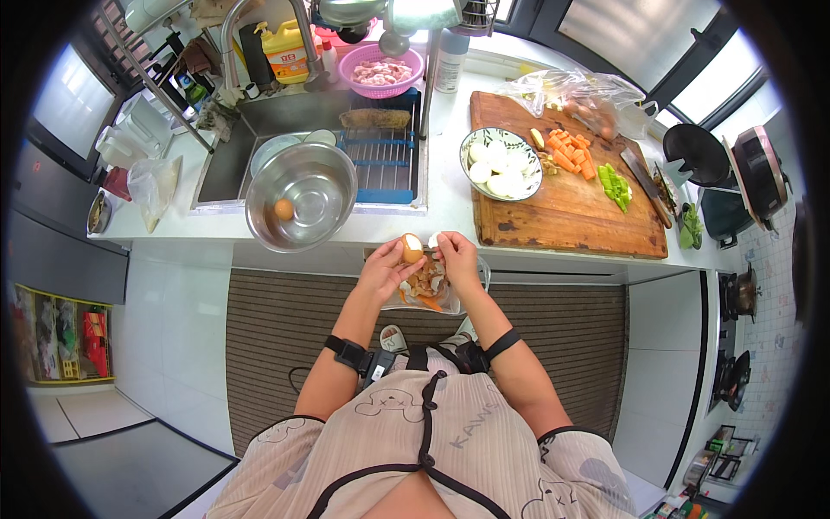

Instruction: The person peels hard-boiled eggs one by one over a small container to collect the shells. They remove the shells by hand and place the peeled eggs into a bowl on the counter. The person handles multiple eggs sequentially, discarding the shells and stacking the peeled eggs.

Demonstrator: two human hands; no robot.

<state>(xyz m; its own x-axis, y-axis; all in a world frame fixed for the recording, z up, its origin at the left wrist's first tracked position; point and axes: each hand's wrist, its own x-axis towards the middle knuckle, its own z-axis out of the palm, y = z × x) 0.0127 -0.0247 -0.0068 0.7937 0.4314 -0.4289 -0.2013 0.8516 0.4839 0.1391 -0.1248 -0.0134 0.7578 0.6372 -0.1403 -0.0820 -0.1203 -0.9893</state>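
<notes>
My left hand [382, 271] holds a brown egg [412, 248] with part of its shell gone, so white shows at the top. Between the fingertips of my right hand [459, 258] is a small piece of eggshell [434, 240], apart from the egg. Below both hands hangs a clear bin bag [447, 302] with eggshells and orange peelings inside. One brown egg [283, 209] lies in a steel bowl [324, 224] at the left. Several peeled white eggs [497, 156] fill a patterned bowl [478, 186] at the cutting board's left edge.
The wooden cutting board [538, 224] bears chopped carrot [572, 152], green pepper pieces [613, 185], a cleaver [642, 178] and a plastic bag [583, 97]. Behind the steel bowl is the sink [227, 165] with a blue rack [382, 196]. A pink basket [380, 91] holds raw meat.
</notes>
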